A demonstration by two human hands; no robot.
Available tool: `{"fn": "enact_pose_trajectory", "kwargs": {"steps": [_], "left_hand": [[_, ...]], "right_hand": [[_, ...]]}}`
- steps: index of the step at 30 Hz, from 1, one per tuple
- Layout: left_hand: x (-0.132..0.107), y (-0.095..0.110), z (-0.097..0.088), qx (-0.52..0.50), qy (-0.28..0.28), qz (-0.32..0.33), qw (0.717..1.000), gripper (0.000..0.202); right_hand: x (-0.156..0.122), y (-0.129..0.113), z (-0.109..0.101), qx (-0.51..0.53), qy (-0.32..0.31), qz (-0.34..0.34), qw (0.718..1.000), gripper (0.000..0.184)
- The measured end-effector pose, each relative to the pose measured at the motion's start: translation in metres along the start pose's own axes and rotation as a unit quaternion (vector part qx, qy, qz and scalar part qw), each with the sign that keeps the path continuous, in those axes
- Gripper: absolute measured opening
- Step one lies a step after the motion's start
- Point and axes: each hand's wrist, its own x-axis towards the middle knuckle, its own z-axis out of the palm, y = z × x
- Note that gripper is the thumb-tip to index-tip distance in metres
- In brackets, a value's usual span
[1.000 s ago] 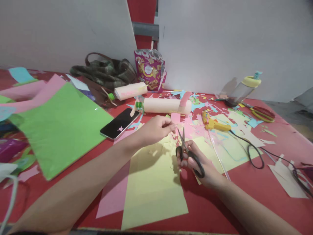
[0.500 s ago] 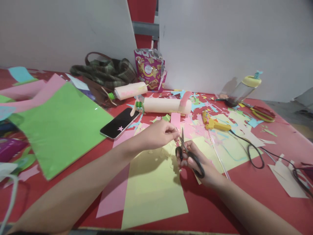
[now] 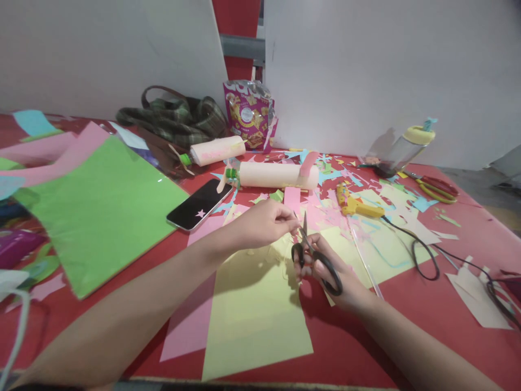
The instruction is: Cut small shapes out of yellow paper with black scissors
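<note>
Left hand (image 3: 268, 220) is pinched, can't tell on what; right hand (image 3: 345, 276) has black-handled scissors (image 3: 314, 253) by the loops. Probably light and stiff, so loops are the best hold.

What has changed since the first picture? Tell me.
The left hand has moved right, closer to the blades of the scissors. No grasp or release is visible. The right hand still holds the scissors; the phone and yellow glue gun stayed put.

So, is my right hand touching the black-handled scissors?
Touching: the head view shows the right hand holding the black-handled scissors by their handles.
</note>
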Motion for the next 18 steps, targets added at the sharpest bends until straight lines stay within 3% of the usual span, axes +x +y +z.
{"fn": "enact_pose_trajectory", "kwargs": {"steps": [18], "left_hand": [[0.0002,-0.0013,-0.001,0.01,0.002,0.018,1.0,0.025]], "right_hand": [[-0.001,0.0034,-0.002,-0.009,-0.007,0.007,1.0,0.025]]}}
